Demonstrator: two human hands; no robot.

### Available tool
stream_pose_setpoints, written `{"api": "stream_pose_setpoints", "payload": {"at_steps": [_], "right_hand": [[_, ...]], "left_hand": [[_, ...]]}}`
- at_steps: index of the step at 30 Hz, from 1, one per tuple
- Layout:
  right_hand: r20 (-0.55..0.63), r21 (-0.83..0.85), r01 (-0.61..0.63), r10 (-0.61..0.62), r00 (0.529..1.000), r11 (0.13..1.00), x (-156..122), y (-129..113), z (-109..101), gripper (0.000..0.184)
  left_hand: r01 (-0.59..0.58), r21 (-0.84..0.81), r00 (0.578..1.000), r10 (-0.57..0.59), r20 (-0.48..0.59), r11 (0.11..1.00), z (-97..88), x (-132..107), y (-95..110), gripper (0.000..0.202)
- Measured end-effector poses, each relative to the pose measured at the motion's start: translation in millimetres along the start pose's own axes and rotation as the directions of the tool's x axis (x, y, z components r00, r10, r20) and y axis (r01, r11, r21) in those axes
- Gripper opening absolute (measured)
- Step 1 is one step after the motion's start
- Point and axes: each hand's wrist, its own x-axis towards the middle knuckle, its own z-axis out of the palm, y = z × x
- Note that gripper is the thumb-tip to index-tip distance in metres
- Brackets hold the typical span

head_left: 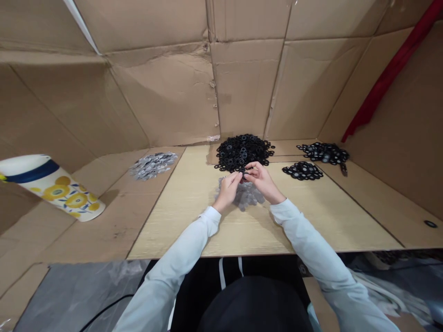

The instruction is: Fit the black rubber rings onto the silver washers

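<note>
- Cardboard point(173, 92) lines the back and sides, creased and folded, with a red strip point(391, 74) hanging down the right wall.
- A pale wood board point(263, 226) lies in front of the person, with cardboard on either side.
- Pale sleeves point(311, 244) cover both forearms, which angle inward from the bottom of the view.
- A fallen cup point(51, 186), white with yellow flowers and a navy band, lies on its side on the left cardboard, its mouth toward the left.
- The largest heap, black rings point(242, 152), sits at the board's far edge, just beyond the hands.
- Grey washers point(152, 166) form a loose heap on the left, well apart from the hands.
- More grey washers point(242, 197) lie directly under the hands.
- Two clusters of black rings with silver centres point(323, 153) lie to the right.
- A lone ring point(430, 223) sits at the far right.
- The left hand point(226, 191) and right hand point(263, 180) are together above the board, fingertips meeting on a small black ring point(241, 171).
- That ring sits at the near edge of the big heap; its facing and axis are too small to tell.
</note>
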Motion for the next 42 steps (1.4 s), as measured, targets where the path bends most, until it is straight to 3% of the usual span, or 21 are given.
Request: {"api": "stream_pose_setpoints", "payload": {"at_steps": [12,20,24,28,35,42], "right_hand": [[0.024,-0.014,-0.027,0.027,0.999,1.0,0,-4,-2,0.037],[0.058,0.054,-0.096,0.093,0.994,0.994,0,0,-6,0.044],[0.015,0.044,-0.073,0.073,0.997,0.996,2,2,-7,0.042],[-0.049,0.018,-0.053,0.054,0.997,0.998,3,0,-9,0.046],[0.023,0.217,-0.189,0.188,0.982,0.958,2,-12,-11,0.038],[0.036,0.222,-0.218,0.215,0.976,0.95,0,-8,-11,0.039]], "left_hand": [[-0.062,0.098,0.996,0.067,-0.054,0.993,-2.6,5,-1,0.039],[-0.124,0.182,0.992,0.122,0.023,0.975,-4.7,4,0,0.038],[-0.166,0.207,0.986,0.157,0.063,0.964,-7.0,3,1,0.039],[-0.155,0.219,0.987,0.144,0.065,0.963,-7.4,3,3,0.039],[-0.096,0.207,0.994,0.103,-0.026,0.974,-7.0,4,2,0.037],[-0.062,0.169,0.997,0.07,-0.042,0.984,-6.6,5,1,0.036]]}}
